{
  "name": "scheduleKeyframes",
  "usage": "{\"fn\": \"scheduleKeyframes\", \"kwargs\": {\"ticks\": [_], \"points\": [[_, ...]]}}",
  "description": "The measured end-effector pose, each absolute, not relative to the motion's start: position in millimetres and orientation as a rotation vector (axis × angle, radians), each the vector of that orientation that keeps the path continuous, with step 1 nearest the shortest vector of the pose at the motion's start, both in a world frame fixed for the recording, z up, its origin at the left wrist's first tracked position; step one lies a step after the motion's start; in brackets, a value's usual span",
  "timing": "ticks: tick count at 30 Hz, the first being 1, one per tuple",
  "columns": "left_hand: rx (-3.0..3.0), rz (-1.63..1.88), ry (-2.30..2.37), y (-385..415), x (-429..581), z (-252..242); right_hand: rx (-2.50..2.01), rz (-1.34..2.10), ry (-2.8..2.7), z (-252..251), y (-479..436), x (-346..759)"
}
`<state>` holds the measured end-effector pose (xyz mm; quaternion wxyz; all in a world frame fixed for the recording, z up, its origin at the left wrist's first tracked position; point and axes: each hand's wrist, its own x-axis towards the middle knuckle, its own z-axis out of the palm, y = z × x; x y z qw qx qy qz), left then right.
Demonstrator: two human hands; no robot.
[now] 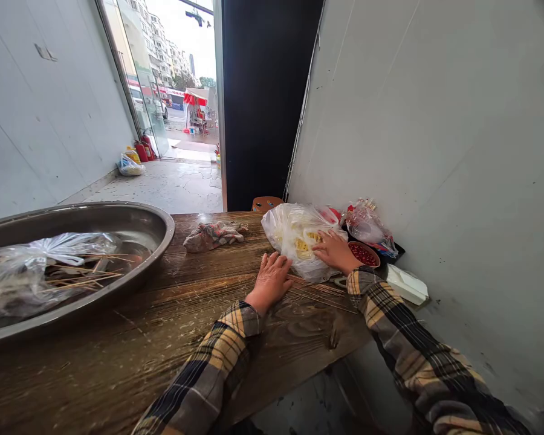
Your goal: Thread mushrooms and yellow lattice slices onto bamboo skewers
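A clear plastic bag (284, 226) with yellow food pieces (303, 246) in it lies on the wooden table against the wall. My right hand (338, 252) rests on the bag's right side, fingers stretched and apart over the yellow pieces. At the bag's lower left edge is my left hand (271, 281), palm down with its fingers extended on the table and close to the plastic. Several thin wooden skewers (321, 295) lie between my hands, partly under the bag. Nothing shows in either hand.
A large metal basin (165, 232) at left holds a plastic bag (31, 266) with skewers. A crumpled cloth (214, 235) lies mid-table. Right of the bag are a bowl of red pieces (363, 254), wrapped packages (369, 223) and a white box (407, 284) by the wall.
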<state>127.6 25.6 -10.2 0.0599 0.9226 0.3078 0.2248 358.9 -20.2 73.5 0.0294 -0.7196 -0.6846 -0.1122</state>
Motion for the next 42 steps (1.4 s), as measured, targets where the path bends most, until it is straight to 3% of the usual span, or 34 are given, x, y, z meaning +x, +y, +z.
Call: {"fn": "scheduleKeyframes", "kwargs": {"ticks": [12, 17, 20, 24, 31, 36, 42], "points": [[2.7, 0.635, 0.886, 21.8, 125.3, -11.6, -2.708, -0.498, -1.575, 97.8, -56.9, 416.3], [2.692, 0.628, 0.884, 22.5, 125.7, -14.3, -1.972, -0.729, -1.822, 116.2, -35.2, 372.0], [2.697, 0.618, 0.887, 23.3, 124.9, -14.5, -1.612, -0.65, -2.154, 117.4, -12.2, 333.0], [2.706, 0.591, 0.884, 23.9, 122.6, -12.5, -2.002, -0.422, -2.355, 102.6, -2.1, 320.7], [2.725, 0.555, 0.8, 23.0, 124.9, -11.8, -2.623, -0.238, -2.02, 54.4, -52.4, 379.9], [2.673, 0.537, 0.823, 22.1, 124.2, -7.0, -2.686, -0.158, -1.967, 37.8, -64.5, 387.8], [2.661, 0.581, 0.824, 23.2, 122.2, -2.6, -2.56, -0.25, -1.89, 64.3, -51.4, 385.5]]}}
